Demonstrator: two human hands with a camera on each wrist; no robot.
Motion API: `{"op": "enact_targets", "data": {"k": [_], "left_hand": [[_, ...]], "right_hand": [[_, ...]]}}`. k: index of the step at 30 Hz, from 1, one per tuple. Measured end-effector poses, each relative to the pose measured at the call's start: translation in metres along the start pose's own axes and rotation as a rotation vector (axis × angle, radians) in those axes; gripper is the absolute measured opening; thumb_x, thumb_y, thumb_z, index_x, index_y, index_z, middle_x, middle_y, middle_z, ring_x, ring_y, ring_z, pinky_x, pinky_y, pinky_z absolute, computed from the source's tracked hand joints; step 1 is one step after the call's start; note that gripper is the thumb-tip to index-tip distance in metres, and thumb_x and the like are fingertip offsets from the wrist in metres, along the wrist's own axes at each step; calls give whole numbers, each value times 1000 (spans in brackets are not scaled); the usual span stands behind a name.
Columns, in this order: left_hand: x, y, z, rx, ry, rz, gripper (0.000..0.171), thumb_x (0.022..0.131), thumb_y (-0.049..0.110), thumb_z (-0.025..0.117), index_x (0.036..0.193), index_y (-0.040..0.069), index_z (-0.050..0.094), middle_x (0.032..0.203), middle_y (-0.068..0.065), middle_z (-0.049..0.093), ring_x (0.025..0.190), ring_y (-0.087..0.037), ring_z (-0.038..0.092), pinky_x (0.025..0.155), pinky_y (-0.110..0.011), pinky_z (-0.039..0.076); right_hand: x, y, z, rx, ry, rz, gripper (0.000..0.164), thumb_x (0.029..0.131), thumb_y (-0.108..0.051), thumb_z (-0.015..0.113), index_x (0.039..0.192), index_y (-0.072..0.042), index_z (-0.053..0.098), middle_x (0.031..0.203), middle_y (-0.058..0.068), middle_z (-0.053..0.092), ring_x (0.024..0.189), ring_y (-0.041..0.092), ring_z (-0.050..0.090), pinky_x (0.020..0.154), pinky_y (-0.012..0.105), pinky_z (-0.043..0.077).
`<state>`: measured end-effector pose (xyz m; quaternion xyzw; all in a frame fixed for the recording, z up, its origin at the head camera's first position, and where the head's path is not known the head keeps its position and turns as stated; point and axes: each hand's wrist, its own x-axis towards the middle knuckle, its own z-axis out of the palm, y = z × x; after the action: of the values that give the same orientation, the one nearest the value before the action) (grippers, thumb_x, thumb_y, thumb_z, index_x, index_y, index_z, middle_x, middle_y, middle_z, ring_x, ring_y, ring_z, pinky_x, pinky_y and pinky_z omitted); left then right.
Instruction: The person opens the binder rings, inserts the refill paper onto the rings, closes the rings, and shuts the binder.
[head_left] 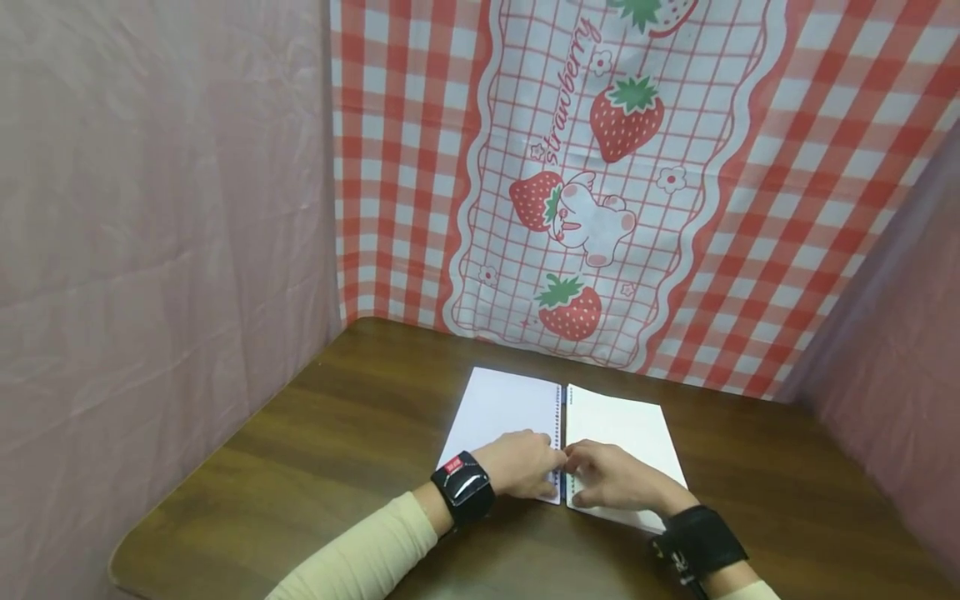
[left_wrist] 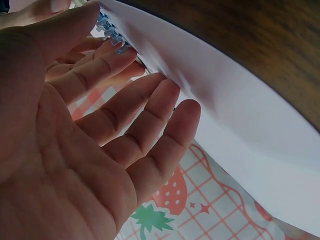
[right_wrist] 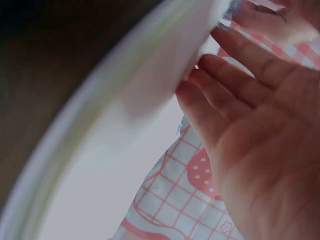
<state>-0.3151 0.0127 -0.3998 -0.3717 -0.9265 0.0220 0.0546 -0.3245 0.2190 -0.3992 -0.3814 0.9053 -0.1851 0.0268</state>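
A ring-bound notebook (head_left: 615,417) lies spread flat on the table, blank white pages on both sides of its spine. Clear bluish binder rings (left_wrist: 111,31) run down the middle. My left hand (head_left: 517,467) reaches over the left page and pinches the rings between thumb and index finger; its other fingers are loosely bent, tips at the page. From the right side, my right hand (head_left: 618,479) meets it at the spine, its fingertips on the rings (right_wrist: 230,11). The right thumb's contact is partly hidden. Both hands' fingertips are close together.
The brown wooden table (head_left: 315,450) extends around the notebook. A red-and-white checked strawberry cloth (head_left: 600,167) hangs behind it, with pinkish curtains (head_left: 165,208) at both sides. Black straps (head_left: 705,542) with devices are on both wrists.
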Motion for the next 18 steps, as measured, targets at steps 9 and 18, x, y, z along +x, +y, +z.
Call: {"op": "enact_targets", "data": {"k": [9,18], "left_hand": [[-5,-1,-1,-26,3,16,35,85,43,81,113,24,72,92,3,67,77,-9,57,65,-24,49],[3,-2,2,-40,30,47,32,85,38,81,110,20,72,89,3,68,74,-8,57,66,-24,49]], "right_hand": [[3,-6,10,-123,48,-39,36,68,-19,85,95,-10,64,112,6,65,94,15,60,84,32,54],[-3,0,6,-81,41,9,28,72,-21,86,87,-11,64,106,3,61,87,10,52,75,26,47]]}}
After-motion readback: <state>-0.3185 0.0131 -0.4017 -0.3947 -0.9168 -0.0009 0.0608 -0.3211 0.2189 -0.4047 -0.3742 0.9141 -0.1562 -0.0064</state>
